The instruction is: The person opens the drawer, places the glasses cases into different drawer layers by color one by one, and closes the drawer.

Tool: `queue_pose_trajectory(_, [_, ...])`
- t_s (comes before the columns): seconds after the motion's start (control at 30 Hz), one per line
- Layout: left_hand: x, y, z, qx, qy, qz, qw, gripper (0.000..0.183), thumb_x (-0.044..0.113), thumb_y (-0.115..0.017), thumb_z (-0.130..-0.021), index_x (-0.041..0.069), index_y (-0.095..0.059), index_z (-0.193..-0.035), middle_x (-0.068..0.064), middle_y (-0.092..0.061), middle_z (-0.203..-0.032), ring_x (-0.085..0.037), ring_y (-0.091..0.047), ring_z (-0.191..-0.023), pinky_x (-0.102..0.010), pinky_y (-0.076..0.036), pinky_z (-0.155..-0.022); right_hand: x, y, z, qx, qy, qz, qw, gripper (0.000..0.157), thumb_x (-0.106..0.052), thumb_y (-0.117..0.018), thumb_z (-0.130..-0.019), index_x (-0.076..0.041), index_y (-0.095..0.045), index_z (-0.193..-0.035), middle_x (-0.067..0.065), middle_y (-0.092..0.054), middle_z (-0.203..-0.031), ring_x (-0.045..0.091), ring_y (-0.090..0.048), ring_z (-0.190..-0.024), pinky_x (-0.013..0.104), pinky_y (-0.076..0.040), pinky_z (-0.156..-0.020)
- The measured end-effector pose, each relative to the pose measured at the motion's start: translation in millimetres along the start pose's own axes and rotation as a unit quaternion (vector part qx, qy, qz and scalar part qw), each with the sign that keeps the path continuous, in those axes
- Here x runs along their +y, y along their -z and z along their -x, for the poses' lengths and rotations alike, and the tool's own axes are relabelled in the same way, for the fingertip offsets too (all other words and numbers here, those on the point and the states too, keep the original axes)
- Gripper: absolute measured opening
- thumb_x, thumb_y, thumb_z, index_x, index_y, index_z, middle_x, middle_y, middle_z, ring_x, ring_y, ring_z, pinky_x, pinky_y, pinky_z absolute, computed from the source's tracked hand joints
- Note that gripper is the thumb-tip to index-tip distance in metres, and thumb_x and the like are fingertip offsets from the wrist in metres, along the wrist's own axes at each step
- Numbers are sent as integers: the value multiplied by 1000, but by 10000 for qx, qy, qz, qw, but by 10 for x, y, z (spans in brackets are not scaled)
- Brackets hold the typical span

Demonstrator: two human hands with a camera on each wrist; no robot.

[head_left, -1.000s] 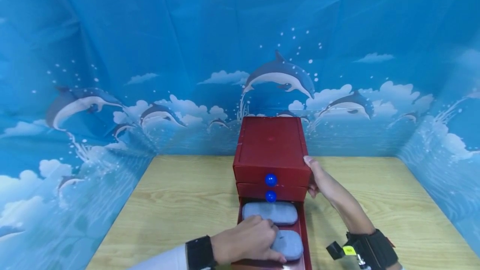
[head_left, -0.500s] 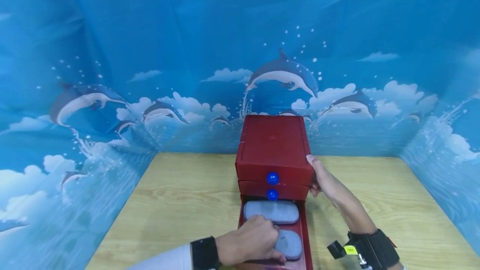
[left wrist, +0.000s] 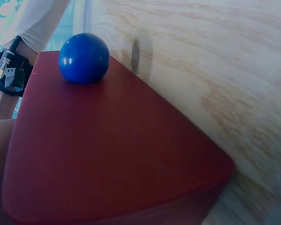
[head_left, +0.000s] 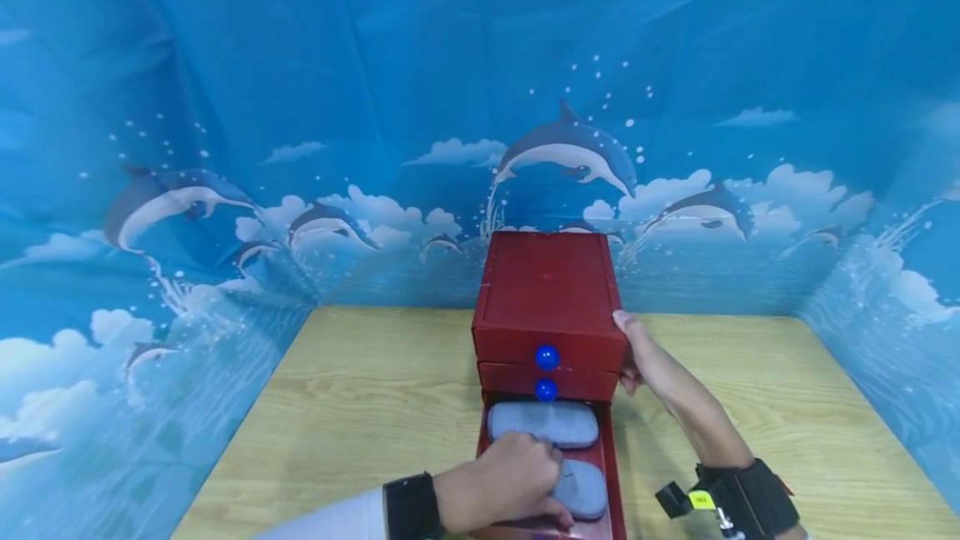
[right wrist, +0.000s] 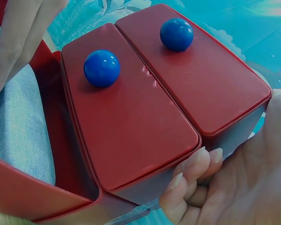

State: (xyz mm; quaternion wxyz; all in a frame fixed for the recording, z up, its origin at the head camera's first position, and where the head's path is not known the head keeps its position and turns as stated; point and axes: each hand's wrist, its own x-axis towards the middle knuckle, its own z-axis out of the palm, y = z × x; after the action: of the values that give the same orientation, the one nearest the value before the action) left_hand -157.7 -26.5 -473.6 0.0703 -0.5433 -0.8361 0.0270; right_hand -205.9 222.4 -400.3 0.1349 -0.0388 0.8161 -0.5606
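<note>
— So, where sits the near grey fabric-covered oblong pouch (head_left: 577,487)?
— In the pulled-out bottom drawer (head_left: 611,473) of the small red three-drawer chest (head_left: 547,290), right under the left hand (head_left: 502,486); lies touching, partly covered.
— And that hand's state?
— Fingers curled down over the pouch's left part, thumb along its front edge; seems a grip, though the underside stays hidden.
— Long axis?
— Runs left to right across the drawer, same as the second grey pouch (head_left: 543,423) just behind it, toward the chest.
— Right hand (head_left: 637,357)?
— Braced flat against the chest's right side, fingers nearly straight, tips wrapping the front corner by the two shut drawers with round blue knobs (right wrist: 101,68); holds nothing, well apart from the pouch.
— Nearer hand, then?
— Left, plainly. Chest stands on the pale wooden table (head_left: 360,407).
</note>
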Motion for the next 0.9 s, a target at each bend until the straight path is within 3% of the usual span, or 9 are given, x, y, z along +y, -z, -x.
queue_pose_trajectory(0.17, [11, -8, 53, 129, 35, -276, 9995, 53, 73, -61, -90, 21, -71, -87, 11, -66, -74, 2, -48, -57, -13, -33, -44, 7, 7, 0, 27, -55, 15, 10000, 78, -66, -7, -106, -4, -54, -97, 2, -45, -56, 13, -43, -49, 28, -41, -52])
queue_pose_trajectory(0.3, [6, 11, 131, 536, 73, -598, 9967, 54, 74, -64, -87, 20, -68, -91, 11, -68, -80, -2, -58, -63, -15, -41, -46, 5, 0, -1, 33, -32, -8, 10000, 79, -67, -8, -106, -3, -53, -101, 1, -45, -57, 13, -43, -50, 28, -42, -52])
queue_pose_trajectory(0.47, [-27, 83, 233, 1048, 65, -351, 9939, 53, 67, -64, -93, 17, -73, -109, 9, -74, -93, -2, -68, -79, -14, -55, -65, 22, -11, -8, 5, -64, 55, 10000, 78, -65, -8, -107, -4, -55, -97, 2, -45, -57, 13, -44, -50, 28, -42, -53])
queue_pose_trajectory(0.57, [-47, 160, 290, 1082, 131, 323, 9935, 49, 58, -64, -98, 15, -73, -119, 6, -77, -104, -2, -71, -93, -16, -58, -80, 30, -12, -17, 39, -29, 47, 10000, 75, -63, -8, -107, -5, -53, -95, 2, -45, -56, 14, -44, -50, 29, -42, -53])
queue_pose_trajectory(0.67, [-42, 250, 364, 890, 317, 1273, 9874, 44, 53, -61, -101, 16, -73, -121, 8, -76, -109, 2, -68, -102, -14, -56, -88, 34, -12, -20, 76, 23, -11, 10000, 73, -62, -8, -108, -5, -51, -97, 2, -45, -55, 14, -43, -49, 28, -42, -52])
queue_pose_trajectory(0.73, [-24, 303, 423, 646, 462, 2018, 9762, 41, 52, -59, -103, 18, -72, -120, 9, -74, -109, 5, -66, -100, -10, -54, -86, 32, -14, -16, 65, 50, -32, 10000, 73, -63, -7, -107, -5, -50, -99, 2, -45, -55, 14, -43, -49, 28, -41, -52])
queue_pose_trajectory(0.9, [37, 382, 559, -9, 535, 3517, 9346, 32, 44, -57, -106, 19, -75, -114, 14, -73, -102, 12, -59, -89, -3, -47, -76, 29, -22, -7, 70, -5, -19, 10000, 75, -65, -7, -107, -6, -50, -94, 2, -45, -56, 14, -44, -49, 28, -41, -52])
